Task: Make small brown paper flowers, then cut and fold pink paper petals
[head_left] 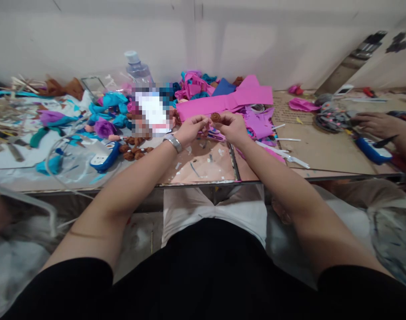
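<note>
A small round brown ball with a ridged, walnut-like surface (215,117) is pinched between the fingertips of my right hand (234,127). Close beside it, my left hand (193,128), with a watch (173,143) on its wrist, has thumb and fingers pressed together. What those fingers hold, if anything, is too small to make out. Both hands are raised above the table's front part, just before a long pink paper strip (209,106). More brown ridged balls (133,149) lie in a cluster left of my left wrist.
A blue-and-white device (105,156) with a white cable sits at left. A plastic bottle (138,69) stands behind a blurred bright screen (154,111). Crumpled purple paper (261,120) and white sticks (289,139) lie right of my hands. Another person's hand (372,124) is at far right.
</note>
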Tool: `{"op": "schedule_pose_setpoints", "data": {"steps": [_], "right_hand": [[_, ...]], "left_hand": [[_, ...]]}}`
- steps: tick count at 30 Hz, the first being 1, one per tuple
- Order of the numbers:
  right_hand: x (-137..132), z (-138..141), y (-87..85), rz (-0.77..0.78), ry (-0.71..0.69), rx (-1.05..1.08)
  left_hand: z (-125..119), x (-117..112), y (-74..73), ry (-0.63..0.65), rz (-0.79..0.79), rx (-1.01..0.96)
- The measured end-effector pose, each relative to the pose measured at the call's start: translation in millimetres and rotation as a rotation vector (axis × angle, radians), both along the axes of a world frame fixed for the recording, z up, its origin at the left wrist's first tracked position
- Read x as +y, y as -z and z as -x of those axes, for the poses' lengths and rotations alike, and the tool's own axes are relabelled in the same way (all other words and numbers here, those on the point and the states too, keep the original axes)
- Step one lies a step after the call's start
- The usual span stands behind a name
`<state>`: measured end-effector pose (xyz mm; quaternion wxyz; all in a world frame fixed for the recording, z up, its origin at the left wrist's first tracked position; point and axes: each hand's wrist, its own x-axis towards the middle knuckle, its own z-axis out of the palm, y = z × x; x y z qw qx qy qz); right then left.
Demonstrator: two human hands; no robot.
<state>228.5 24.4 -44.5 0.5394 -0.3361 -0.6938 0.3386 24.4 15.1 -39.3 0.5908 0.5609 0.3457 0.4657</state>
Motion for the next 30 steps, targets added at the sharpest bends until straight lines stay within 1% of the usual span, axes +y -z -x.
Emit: {"op": "schedule_pose_setpoints", "data": {"steps": [3, 7, 10, 17, 23, 27, 30], "right_hand": [[4.1, -1.8, 5.0, -0.022, 0.018, -0.038], [6.0, -4.3, 7.5, -0.056, 0.056, -0.121], [4.1, -4.6, 5.9, -0.053, 0.098, -0.175], [-6.1, -2.2, -2.0, -0.065, 0.148, -0.235], [-10.3, -0.5, -5.9, -0.043, 0.168, -0.258], [-10.6, 0.3, -6.5, -0.024, 0.153, -0.266], [-10.0, 0.2, -5.9, -0.043, 0.136, -0.28]], "left_hand": [[1.9, 5.7, 4.1, -0.061, -0.154, 0.029], [7.4, 8.6, 7.9, -0.085, -0.359, 0.159], [9.4, 7.9, 10.2, -0.09, -0.447, 0.223], [7.2, 4.6, 11.1, -0.126, -0.416, 0.313], [4.9, 0.5, 6.8, -0.129, -0.463, 0.344], [4.8, 2.6, 8.7, -0.146, -0.473, 0.354], [5.1, 5.5, 11.0, -0.171, -0.494, 0.342]]}}
